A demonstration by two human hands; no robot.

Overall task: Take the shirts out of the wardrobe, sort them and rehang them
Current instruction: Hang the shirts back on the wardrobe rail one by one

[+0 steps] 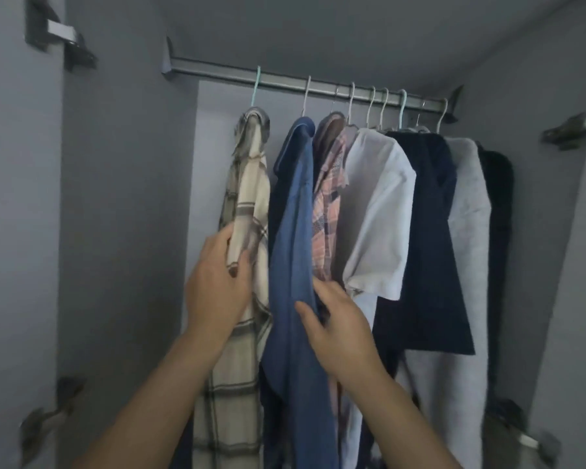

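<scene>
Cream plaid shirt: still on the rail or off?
On: the cream plaid shirt hangs by its green hanger from the rail.

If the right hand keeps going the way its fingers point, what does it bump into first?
Probably the pink plaid shirt: the right hand grips the blue shirt, fingers aiming up behind it. Depth is unclear.

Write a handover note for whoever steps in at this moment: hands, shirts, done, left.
Left hand: grips the cream plaid shirt.
Right hand: grip on the edge of the blue shirt.
All shirts hang on the rail: the pink plaid shirt, white shirt and navy shirt too.
Done: nothing out yet.
Left: take out, sort, rehang.
</scene>
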